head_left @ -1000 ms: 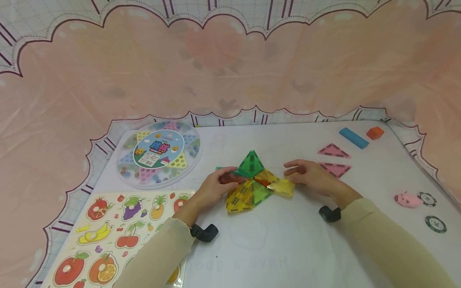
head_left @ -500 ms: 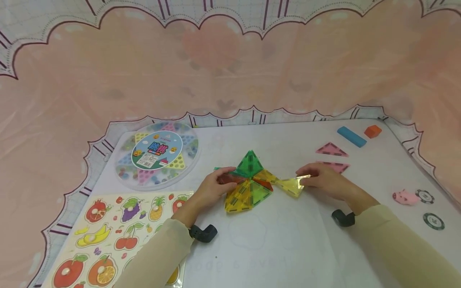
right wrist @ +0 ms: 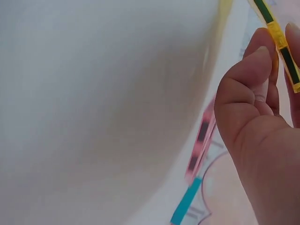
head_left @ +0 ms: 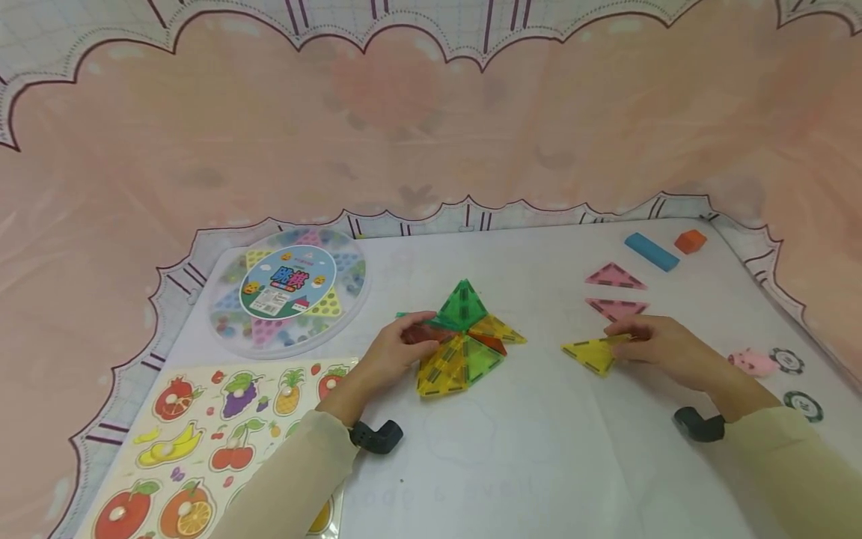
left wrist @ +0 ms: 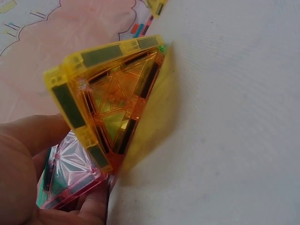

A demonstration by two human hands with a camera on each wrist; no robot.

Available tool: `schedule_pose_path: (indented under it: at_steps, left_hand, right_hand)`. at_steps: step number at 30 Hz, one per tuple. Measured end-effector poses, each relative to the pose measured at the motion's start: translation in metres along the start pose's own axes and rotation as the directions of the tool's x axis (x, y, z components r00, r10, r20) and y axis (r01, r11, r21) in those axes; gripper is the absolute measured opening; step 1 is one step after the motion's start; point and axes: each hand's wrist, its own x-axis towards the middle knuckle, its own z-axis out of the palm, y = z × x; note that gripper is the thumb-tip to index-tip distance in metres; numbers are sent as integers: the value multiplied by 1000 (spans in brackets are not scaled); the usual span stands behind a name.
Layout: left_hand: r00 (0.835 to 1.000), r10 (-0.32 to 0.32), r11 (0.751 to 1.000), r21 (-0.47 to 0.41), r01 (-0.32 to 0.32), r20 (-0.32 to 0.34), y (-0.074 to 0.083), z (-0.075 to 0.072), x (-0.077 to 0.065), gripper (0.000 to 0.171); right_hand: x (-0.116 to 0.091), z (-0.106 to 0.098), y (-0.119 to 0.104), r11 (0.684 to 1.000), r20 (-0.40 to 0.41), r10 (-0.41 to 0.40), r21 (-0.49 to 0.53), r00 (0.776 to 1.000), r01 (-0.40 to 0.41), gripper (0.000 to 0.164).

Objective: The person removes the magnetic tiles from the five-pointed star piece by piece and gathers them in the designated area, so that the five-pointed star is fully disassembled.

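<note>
My left hand (head_left: 390, 355) grips the left side of a cluster of translucent magnetic tiles (head_left: 441, 370). The left wrist view shows its fingers around a pink tile (left wrist: 75, 161), beside a standing yellow triangle tile (left wrist: 98, 58) with orange behind it. A green triangle (head_left: 463, 305) rises at the back, and another yellow triangle (head_left: 497, 328) juts out to the right. Apart from the cluster, my right hand (head_left: 663, 352) pinches a loose yellow triangle tile (head_left: 591, 355) between thumb and fingers. Only that tile's edge (right wrist: 280, 40) appears in the right wrist view.
Two pink triangle tiles (head_left: 616, 275) lie beyond my right hand, with a blue block (head_left: 651, 251) and orange block (head_left: 690, 241) behind. A pink pig (head_left: 752, 362) and round chips (head_left: 804, 406) are far right. A round game box (head_left: 225, 314) and fruit board (head_left: 249, 378) occupy the left.
My right hand has drawn the yellow triangle tile away from the cluster to the right; its tip touched the cluster's yellow tile half a second ago. My left hand keeps its hold.
</note>
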Motion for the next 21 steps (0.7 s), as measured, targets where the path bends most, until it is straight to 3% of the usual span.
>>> schedule_pose_path:
  at_steps: [5,8,17,21]
  left_hand:
    - [1000,-18,1000,19,18,10,21,-1,-10,45]
    - [1000,-20,1000,25,19,5,23,-1,-12,45]
    - [1000,-16,1000,4,16,-13,-8,1,3,45]
    - [1000,-3,1000,10,3,-21,-11,1,5,44]
  right_hand:
    - [-12,-13,9,999,-53,22,41,998,-19,56]
    - [-16,-20,13,999,-92,35,23,995,-33,62]
    - [-20,-33,28,993,-193,108,-27,975,-115,65]
    - [-21,-34,32,988,-196,133,-49,972,-145,66]
